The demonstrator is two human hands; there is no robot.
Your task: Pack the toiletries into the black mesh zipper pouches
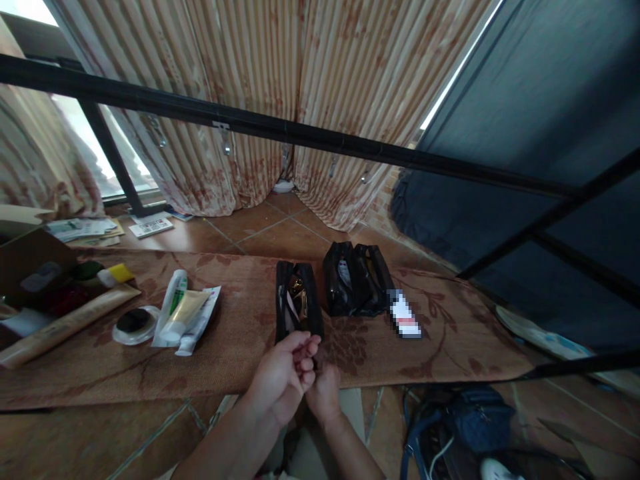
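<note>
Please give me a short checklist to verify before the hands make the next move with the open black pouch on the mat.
1. Both hands at the near end of the pouch: ok. The left hand and right hand meet at the end of the narrow black pouch.
2. Pouch open: ok, items show inside.
3. Firm grip on the zipper pull: cannot tell, the fingers hide it.
4. Pouch lies flat on the mat: ok.
5. Second black pouch apart from the first: ok, a gap shows.
6. Tubes out of the way: ok, they lie to the left.
</note>
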